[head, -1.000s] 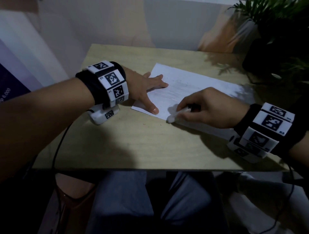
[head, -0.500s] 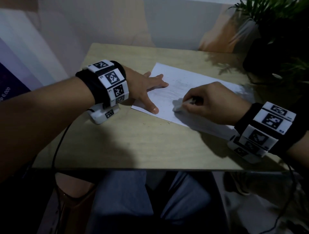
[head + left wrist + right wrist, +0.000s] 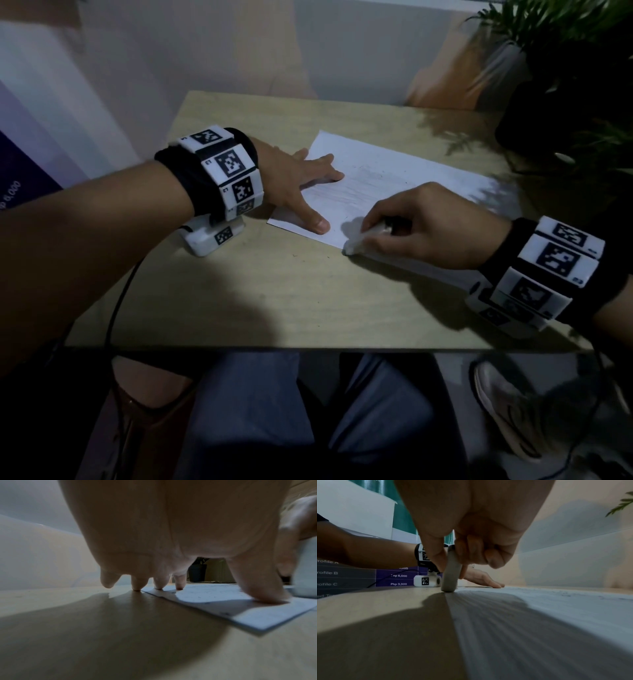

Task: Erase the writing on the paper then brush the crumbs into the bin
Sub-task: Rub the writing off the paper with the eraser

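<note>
Head view: I am seeing the white rectangular sheet of paper lying flat on the light wooden table, toward 1 o'clock from the table's centre. The left hand is pressing on the sheet's 9 o'clock end with fingers straight and spread, gripping nothing. The right hand is pinching the pale oblong eraser between thumb and curled fingers; the eraser's tip is touching the sheet's near edge at 6 o'clock. A dark potted plant is standing at the table's 2 o'clock corner.

Left wrist view: I am seeing the left-hand fingertips resting on the paper, except the little finger, which is raised off the table, and its neighbour, touching the table at the sheet's corner. The thumb is pressing on the sheet at 3 o'clock. The eraser is showing blurred at the 3 o'clock frame edge.

Right wrist view: I am seeing the eraser standing nearly upright, clamped between thumb and fingers, its lower end contacting the paper right at its edge. Dark crumbs are speckling the sheet at 2 o'clock.
</note>
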Available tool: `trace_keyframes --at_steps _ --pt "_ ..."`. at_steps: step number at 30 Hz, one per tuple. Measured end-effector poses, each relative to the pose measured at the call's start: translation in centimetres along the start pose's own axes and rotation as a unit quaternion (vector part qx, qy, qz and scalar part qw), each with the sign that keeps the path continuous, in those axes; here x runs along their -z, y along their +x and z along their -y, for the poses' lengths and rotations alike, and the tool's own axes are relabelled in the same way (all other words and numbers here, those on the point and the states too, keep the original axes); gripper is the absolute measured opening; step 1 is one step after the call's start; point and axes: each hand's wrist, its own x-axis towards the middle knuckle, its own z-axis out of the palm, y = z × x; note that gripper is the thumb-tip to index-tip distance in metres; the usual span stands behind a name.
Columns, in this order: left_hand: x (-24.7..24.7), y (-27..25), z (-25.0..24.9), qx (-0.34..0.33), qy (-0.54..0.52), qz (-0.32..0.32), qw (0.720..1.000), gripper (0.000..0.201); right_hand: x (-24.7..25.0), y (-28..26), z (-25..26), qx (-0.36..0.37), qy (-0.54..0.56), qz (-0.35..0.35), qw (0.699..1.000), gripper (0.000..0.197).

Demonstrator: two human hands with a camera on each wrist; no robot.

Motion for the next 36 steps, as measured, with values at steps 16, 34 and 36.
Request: trace_keyframes --at_steps 16,34,36 --pt "-0.2 0.3 0.1 -0.058 -0.02 -0.049 0.997 0.082 0.8 1.1 -1.6 -0.033 -0.071 -0.096 0.992 0.029" --pt "0.1 0.2 0.0 -0.038 -0.042 -0.018 0.998 0.086 0.1 1.4 0.0 0.009 -0.007 -0.002 1.0 0.039" --pt "0.1 0.2 0.0 -0.038 -0.043 -0.018 0.998 0.086 0.1 1.7 -0.5 -0.01 -0.03 -0.034 0.999 0.037"
